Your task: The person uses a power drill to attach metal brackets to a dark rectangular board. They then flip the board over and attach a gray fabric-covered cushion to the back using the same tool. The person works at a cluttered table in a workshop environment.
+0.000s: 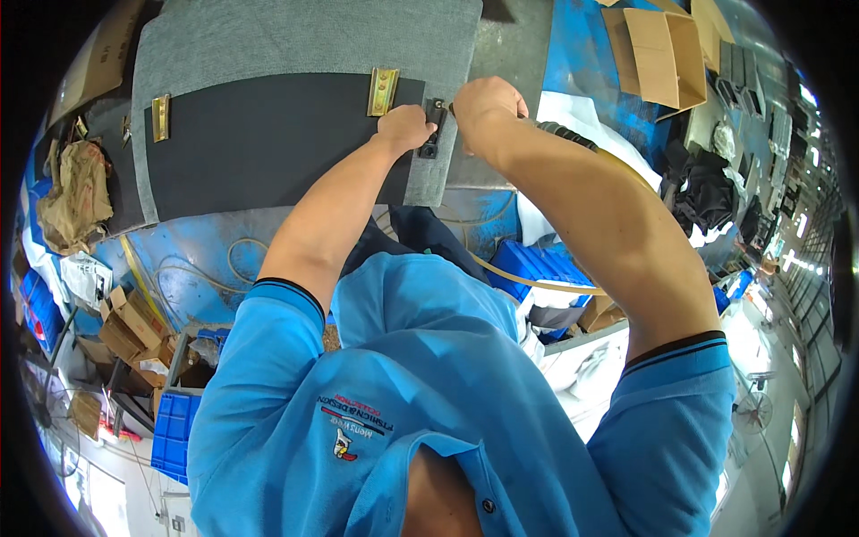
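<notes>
A grey fabric-covered panel (304, 40) with a black sheet section (268, 148) lies in front of me. Close to its right end sits a small black bracket (430, 148), with round holes or fasteners showing. My left hand (407, 128) is closed at the bracket's left edge, its fingertips against it. To the right of the bracket, my right hand (489, 103) is wrapped round a driver-like tool that the fist mostly hides. Its tip points left at the bracket, and a dark ribbed hose (565, 136) runs off behind my wrist.
Brass-coloured metal brackets (383, 92) stand on the panel, another (161, 118) at its left end. An open cardboard box (658, 58) is at the far right. Crumpled brown wrapping (76, 197) lies left. Blue crates (176, 434) and a yellowish hose (528, 280) are nearer me.
</notes>
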Action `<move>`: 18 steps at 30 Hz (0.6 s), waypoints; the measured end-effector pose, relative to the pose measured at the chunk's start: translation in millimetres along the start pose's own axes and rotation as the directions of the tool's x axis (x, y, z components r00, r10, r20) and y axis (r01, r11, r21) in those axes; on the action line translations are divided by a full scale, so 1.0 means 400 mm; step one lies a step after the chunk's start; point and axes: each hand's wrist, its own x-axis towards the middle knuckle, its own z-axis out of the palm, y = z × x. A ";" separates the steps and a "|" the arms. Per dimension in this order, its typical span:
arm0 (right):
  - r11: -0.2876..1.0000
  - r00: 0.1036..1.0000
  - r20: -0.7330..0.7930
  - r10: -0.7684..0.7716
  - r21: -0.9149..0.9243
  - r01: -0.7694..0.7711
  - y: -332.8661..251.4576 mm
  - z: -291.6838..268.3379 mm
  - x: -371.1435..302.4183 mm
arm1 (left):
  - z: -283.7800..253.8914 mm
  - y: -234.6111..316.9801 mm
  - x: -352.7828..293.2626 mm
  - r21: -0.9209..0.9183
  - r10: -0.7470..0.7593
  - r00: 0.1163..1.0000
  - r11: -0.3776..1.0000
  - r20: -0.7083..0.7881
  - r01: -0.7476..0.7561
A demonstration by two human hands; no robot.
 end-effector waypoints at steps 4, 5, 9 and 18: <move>1.000 0.999 -0.040 0.016 -0.023 -0.017 -0.007 0.012 0.003 | 0.005 0.003 -0.005 0.002 -0.009 0.999 1.000 -0.031 0.009; 0.999 0.998 -0.055 0.026 -0.030 -0.027 -0.010 0.016 0.004 | 0.011 0.002 -0.005 -0.001 -0.011 0.999 1.000 -0.044 0.011; 0.997 0.999 0.018 0.044 0.069 -0.045 -0.009 0.018 0.030 | 0.018 -0.006 0.005 -0.012 -0.013 0.999 1.000 -0.052 0.013; 0.999 0.999 -0.017 0.030 0.039 -0.029 -0.011 0.052 0.047 | 0.036 -0.006 0.006 -0.044 -0.021 0.996 0.999 -0.090 0.017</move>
